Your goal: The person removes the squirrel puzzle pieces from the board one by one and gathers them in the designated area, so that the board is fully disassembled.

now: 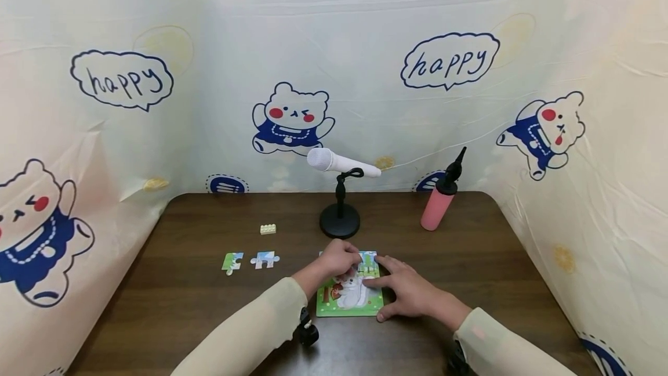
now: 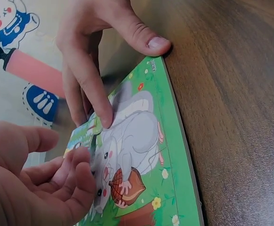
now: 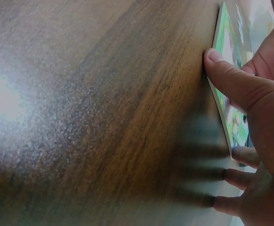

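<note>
dark wooden table [image 1: 209,306], cartoon sheeting behind. puzzle board [image 1: 349,304] is lain flat near the front edge. right hand [image 1: 412,295]: fingers spread, forefinger pressing the picture, thumb at the edge. left hand [image 1: 339,258]: fingers curled onto a piece. board judged thin, light, stiff; best steadied by its edges.

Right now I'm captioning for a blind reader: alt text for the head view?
Two hands press on a jigsaw puzzle on a brown table: left hand at its top, right hand alongside. Two loose pieces lie left.
</note>
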### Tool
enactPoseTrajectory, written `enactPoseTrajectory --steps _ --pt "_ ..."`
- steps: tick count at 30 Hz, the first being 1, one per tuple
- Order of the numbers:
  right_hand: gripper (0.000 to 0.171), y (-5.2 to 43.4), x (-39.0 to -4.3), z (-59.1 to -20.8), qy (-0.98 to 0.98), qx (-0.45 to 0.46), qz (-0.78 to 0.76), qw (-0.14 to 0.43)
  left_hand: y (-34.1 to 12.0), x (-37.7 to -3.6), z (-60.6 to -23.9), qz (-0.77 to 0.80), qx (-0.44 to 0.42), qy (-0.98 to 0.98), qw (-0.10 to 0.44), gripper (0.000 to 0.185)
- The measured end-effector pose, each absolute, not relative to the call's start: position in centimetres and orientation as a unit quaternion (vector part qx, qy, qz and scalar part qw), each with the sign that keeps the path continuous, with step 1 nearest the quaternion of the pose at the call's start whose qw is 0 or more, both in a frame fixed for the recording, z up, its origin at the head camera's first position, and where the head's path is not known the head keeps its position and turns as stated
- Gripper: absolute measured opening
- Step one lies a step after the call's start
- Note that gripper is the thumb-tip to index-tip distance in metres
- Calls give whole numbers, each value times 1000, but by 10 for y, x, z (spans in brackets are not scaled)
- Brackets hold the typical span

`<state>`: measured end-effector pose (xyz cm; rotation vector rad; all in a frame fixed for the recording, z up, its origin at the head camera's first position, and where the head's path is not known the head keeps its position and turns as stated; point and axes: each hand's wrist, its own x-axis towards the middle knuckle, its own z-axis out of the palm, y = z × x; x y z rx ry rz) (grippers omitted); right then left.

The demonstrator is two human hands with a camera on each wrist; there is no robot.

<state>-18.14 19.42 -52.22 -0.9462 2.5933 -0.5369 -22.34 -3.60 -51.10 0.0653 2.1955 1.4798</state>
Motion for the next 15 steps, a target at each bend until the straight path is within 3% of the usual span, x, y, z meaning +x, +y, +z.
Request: enactPoseTrajectory --steps 7,15 --pt "73 193 -182 -525 909 -337 -187 161 -33 -224 -511 498 34 844 194 7" --pt "73 193 -182 -526 909 -335 -189 159 -36 -226 -514 537 46 823 179 5"
